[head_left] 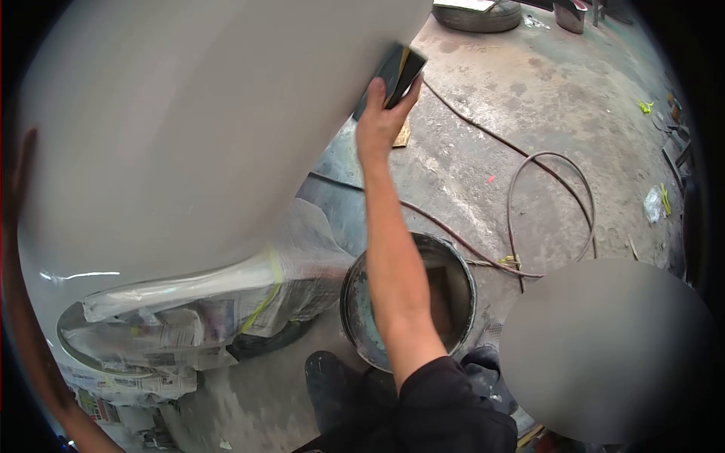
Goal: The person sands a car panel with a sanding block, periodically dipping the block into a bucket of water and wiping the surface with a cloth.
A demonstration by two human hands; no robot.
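Observation:
A large smooth grey panel that looks like car bodywork (181,128) fills the upper left. At its right edge my right hand (384,124) grips a dark sanding block (393,72) with a yellowish layer in it, held against the panel. My left hand (23,170) is at the far left rim of the view, stretched out along the panel's side; it is dark there and partly cut off. Below my right forearm stands a round bucket (347,302) with murky liquid and a brownish flat shape inside.
Newspaper and plastic film (204,317) mask the wheel area below the panel. A hose (483,128) loops over the stained concrete floor (468,196). A tyre (483,16) lies at the back. A blurred round patch (608,347) hides the lower right.

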